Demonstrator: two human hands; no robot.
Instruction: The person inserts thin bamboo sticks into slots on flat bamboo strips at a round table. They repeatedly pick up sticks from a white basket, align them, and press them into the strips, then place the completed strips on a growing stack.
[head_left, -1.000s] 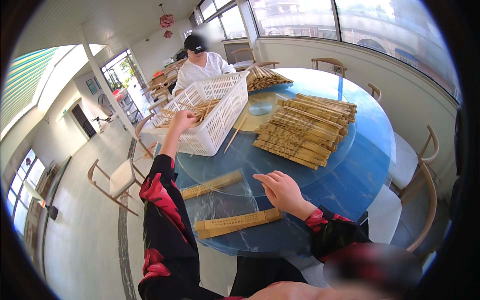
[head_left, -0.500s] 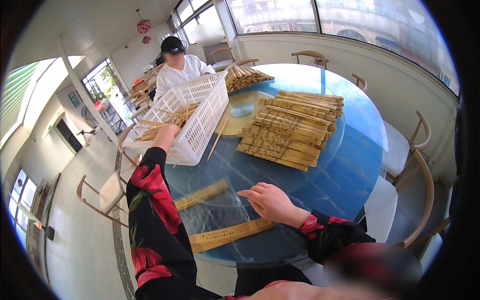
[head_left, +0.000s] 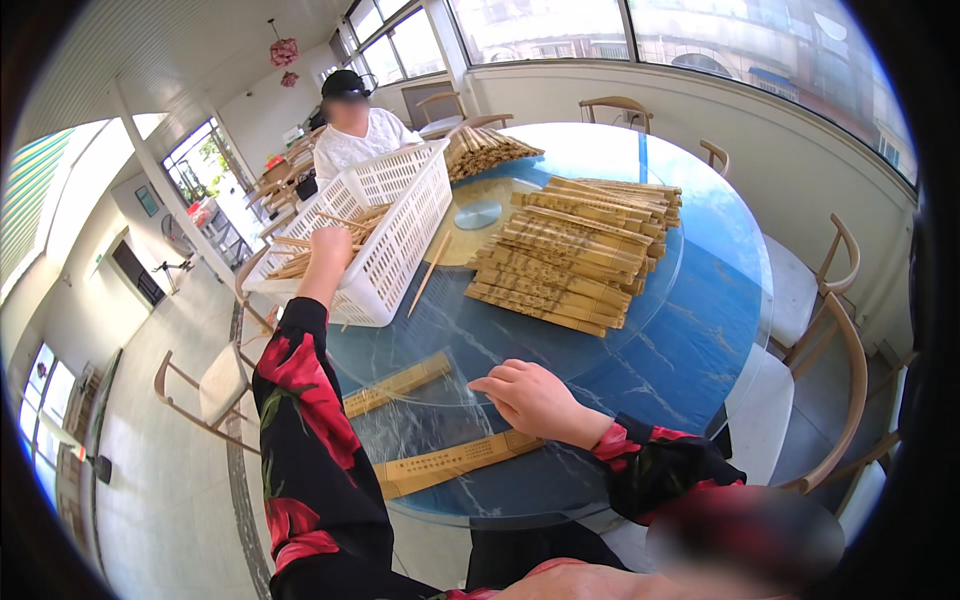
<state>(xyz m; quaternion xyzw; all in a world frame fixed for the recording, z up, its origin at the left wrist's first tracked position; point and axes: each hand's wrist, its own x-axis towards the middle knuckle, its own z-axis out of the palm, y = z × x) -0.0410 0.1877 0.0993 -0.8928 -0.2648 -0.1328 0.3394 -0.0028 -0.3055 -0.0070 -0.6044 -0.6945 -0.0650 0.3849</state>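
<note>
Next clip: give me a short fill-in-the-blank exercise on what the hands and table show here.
1. The left hand reaches into the white ____.
2. The right hand rests on a clear plastic ____ on the round table.
3. Bundles of bamboo sticks are stacked in the table's ____.

Missing words: basket; bag; middle.

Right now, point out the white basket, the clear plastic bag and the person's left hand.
white basket [head_left: 400, 240], head view, on its near long wall.
clear plastic bag [head_left: 420, 425], head view, on its flat middle.
left hand [head_left: 328, 248], head view, on the back of the hand.
</note>
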